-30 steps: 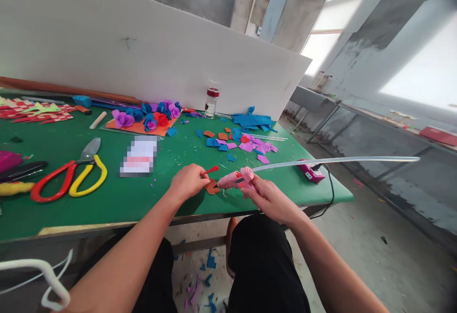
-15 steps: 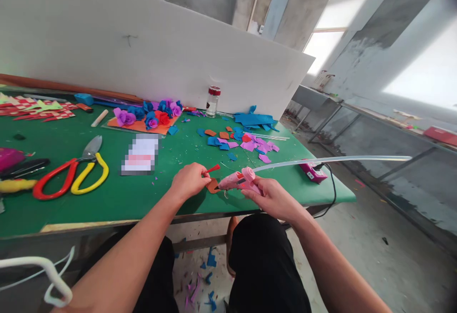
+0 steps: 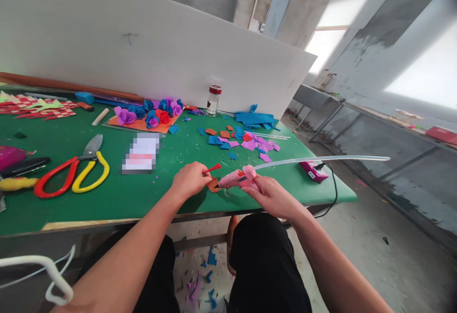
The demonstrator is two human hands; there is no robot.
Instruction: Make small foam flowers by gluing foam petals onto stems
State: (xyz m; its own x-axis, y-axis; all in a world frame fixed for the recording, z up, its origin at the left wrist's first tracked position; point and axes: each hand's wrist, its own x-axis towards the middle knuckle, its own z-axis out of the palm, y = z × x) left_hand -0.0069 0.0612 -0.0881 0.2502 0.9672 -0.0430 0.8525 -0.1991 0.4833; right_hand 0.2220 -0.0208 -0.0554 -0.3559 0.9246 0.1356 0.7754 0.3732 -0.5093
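My left hand point(image 3: 189, 180) is closed in a pinch on a small red felt piece point(image 3: 213, 168) near the front edge of the green table point(image 3: 117, 198). My right hand point(image 3: 272, 197) grips a pink glue gun point(image 3: 237, 177). A long clear glue stick point(image 3: 321, 160) juts out of the gun's back to the right. The gun's nozzle points left at a small brown felt piece point(image 3: 213, 185) lying on the table just beside my left fingers.
Large red-and-yellow shears point(image 3: 71, 172) lie at the left. Felt flowers point(image 3: 150, 115) on an orange sheet, a small jar point(image 3: 213, 99) and loose blue and pink felt scraps point(image 3: 250, 141) lie farther back. A white board point(image 3: 143, 51) walls the table's rear. A pink power socket point(image 3: 314, 171) sits at the right edge.
The glue stick's far end has pulled in leftward a little. Both hands stay in nearly the same place over the brown piece.
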